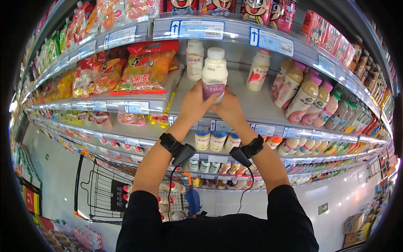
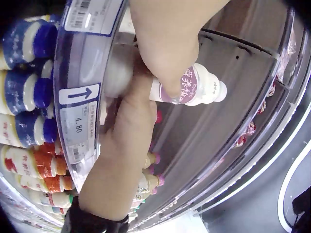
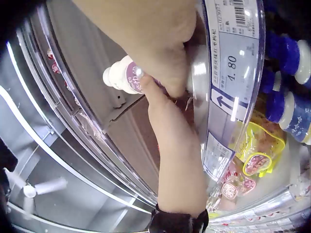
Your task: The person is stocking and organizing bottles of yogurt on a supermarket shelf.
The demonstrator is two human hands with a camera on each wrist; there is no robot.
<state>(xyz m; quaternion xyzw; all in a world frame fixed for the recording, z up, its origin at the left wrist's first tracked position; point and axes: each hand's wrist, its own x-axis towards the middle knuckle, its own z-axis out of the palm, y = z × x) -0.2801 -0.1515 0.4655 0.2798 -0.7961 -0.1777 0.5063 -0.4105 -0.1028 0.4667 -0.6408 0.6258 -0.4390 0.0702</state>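
A white bottle with a white cap and a purple label stands upright between both hands, over the front part of the shelf. My left hand grips its lower part from the left, thumb across the front. From the other side my right hand holds it low as well. The purple label of the bottle shows beyond the fingers in the left wrist view. Behind it on the shelf are a similar white bottle to the left and one with a red label to the right.
Jelly bags lie left of the bottles, and purple-capped bottles stand to the right. A shelf lip with price tags runs under the wrists, above blue-lidded bottles. A wire cart holding several bottles stands at lower left.
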